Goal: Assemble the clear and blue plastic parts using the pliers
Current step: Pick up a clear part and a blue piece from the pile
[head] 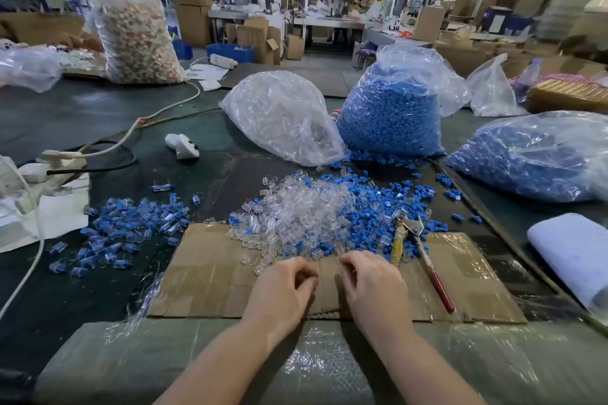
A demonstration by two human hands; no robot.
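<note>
A heap of clear plastic parts (296, 214) lies mixed with loose blue parts (368, 217) at the far edge of a cardboard sheet (210, 273). To the right of the heap lie the pliers (413, 227), one handle yellow and one red, with no hand on them. Just in front of the heap, my left hand (283, 283) hovers over the cardboard with its fingers curled under; nothing shows in it. A hand's width to its right, my right hand (371, 279) is curled too, and its fingertips pinch a small clear part with a thin wire.
Assembled blue-and-clear pieces (125, 227) are spread at the left. Behind the heap stand a bag of clear parts (283, 115) and a bag of blue parts (391, 108); another blue bag (533, 154) lies at the right. A folded cloth (572, 246) and cables (98, 145) flank the workspace.
</note>
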